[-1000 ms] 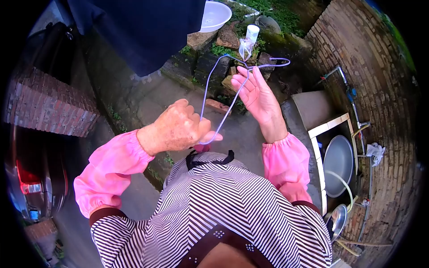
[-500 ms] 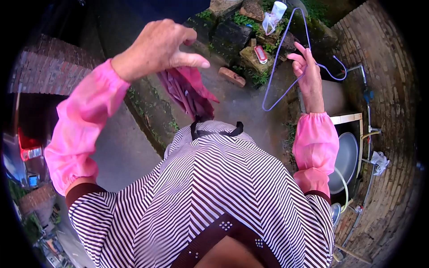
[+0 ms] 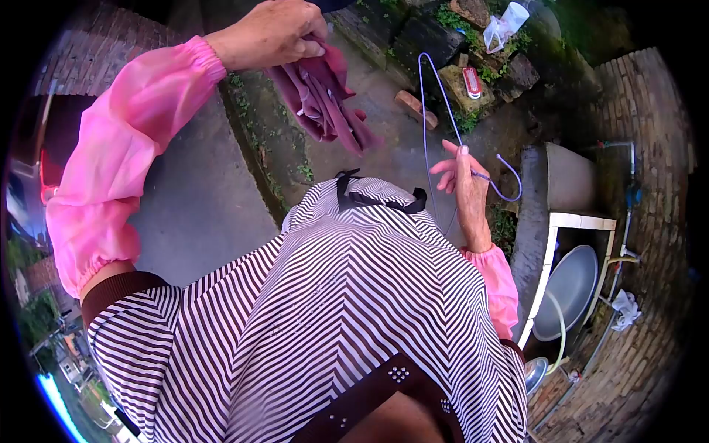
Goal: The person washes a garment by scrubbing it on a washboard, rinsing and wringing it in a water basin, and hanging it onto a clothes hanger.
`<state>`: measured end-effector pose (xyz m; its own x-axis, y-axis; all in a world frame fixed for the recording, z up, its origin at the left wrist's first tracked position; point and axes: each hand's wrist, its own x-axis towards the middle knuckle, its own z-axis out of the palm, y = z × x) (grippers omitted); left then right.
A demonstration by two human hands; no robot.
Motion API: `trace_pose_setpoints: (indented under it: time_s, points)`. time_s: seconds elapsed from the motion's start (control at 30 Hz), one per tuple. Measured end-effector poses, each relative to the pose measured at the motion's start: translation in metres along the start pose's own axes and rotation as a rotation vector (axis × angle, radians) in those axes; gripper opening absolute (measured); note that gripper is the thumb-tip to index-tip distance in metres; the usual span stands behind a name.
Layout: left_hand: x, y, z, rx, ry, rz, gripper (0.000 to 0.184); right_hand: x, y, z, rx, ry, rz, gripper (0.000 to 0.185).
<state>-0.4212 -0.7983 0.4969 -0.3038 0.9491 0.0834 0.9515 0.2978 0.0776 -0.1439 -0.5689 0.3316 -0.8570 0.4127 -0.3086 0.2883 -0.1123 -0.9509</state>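
At the upper left, my left hand [image 3: 277, 33] is closed, with its thumb and fingers pressed together. A folded maroon cloth [image 3: 321, 103] hangs from beneath it; the exact spot of the grip is hidden. My right hand [image 3: 467, 192] holds a thin purple wire clothes hanger [image 3: 441, 92] near its neck, thumb along the wire. The hanger stands almost edge-on, its hook [image 3: 509, 193] pointing right. Nothing hangs on it. Pink sleeve covers show on both forearms.
Bricks and stones lie ahead, with a red-and-white brush [image 3: 472, 83] and a white container [image 3: 515, 16] among them. On the right are a concrete basin [image 3: 570, 177], a tiled stand [image 3: 583, 221], a large metal bowl [image 3: 567, 292] and a brick wall [image 3: 653, 214].
My left hand has closed and moved up, and the maroon cloth has risen with it. The right hand has come lower and leftward, turning the hanger nearly edge-on. The view has shifted too.
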Motion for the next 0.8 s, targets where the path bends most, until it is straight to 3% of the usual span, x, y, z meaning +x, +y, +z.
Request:
trace_pose_setpoints:
  time_s: [0.03, 0.07, 0.17, 0.2, 0.3, 0.47, 0.8]
  points:
    - [0.004, 0.010, -0.012, -0.023, 0.096, -0.020, 0.024, -0.003, 0.001, 0.001, -0.007, -0.002, 0.004, 0.053]
    - [0.017, 0.017, -0.035, -0.063, -0.267, -0.356, 0.022, -0.006, 0.002, 0.002, -0.013, -0.002, 0.009, 0.052]
    - [0.007, 0.020, -0.054, -0.509, 0.093, -0.291, 0.032, -0.012, 0.006, 0.004, -0.087, -0.026, -0.021, 0.051]
    - [0.006, 0.017, -0.064, -0.635, 0.053, -0.349, 0.017, -0.013, 0.007, 0.005, -0.123, -0.041, -0.041, 0.051]
    - [-0.002, 0.021, -0.075, -0.664, 0.185, -0.461, 0.021, -0.018, 0.001, 0.011, -0.141, -0.081, -0.053, 0.038]
    - [-0.024, 0.006, -0.084, -0.557, 0.133, -0.519, 0.021, -0.011, 0.002, 0.019, -0.293, -0.124, -0.253, 0.033]
    - [-0.038, -0.012, -0.091, -0.996, 0.232, -0.720, 0.023, 0.005, -0.020, 0.026, -0.488, -0.232, -0.537, 0.029]
